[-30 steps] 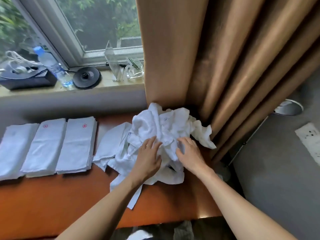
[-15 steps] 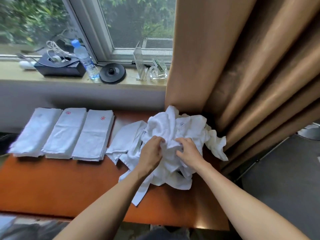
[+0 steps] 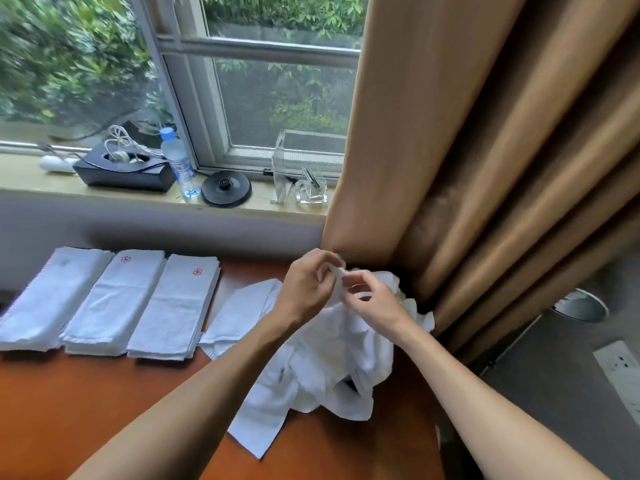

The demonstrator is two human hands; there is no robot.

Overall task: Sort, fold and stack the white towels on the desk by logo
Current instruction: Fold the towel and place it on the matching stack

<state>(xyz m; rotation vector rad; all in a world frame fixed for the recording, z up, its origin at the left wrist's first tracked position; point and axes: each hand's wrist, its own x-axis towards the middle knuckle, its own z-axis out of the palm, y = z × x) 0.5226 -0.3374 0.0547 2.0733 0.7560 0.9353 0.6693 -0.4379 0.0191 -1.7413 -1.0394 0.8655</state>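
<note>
At the right end of the orange-brown desk [image 3: 86, 403], close against the tan curtain [image 3: 450, 133], the head view shows a heap of crumpled white towels [image 3: 339, 358]. Both hands are raised just above the heap, close together. The left hand [image 3: 304, 289] and the right hand [image 3: 370, 303] each pinch the top edge of one towel [image 3: 341, 271] between thumb and curled fingers. This cloth hangs from the fingers down into the heap. A long strip of towel trails from the heap toward the near edge of the desk.

To the left of the heap, a loosely folded towel [image 3: 239, 310] lies flat, its right side tucked under the pile. Further left, three folded stacks sit side by side, touching or nearly so. The left stack [image 3: 52, 299] carries a faint grey mark near its far end. The middle stack [image 3: 117, 299] and the right stack [image 3: 176, 306] each show a small red logo at the far end.

Behind the desk runs a windowsill [image 3: 34, 181]. On it stand a black box [image 3: 124, 171] holding a coiled white cable, a water bottle [image 3: 178, 164] with a blue cap, a round black kettle base [image 3: 225, 187] and a clear acrylic holder [image 3: 287, 168].
</note>
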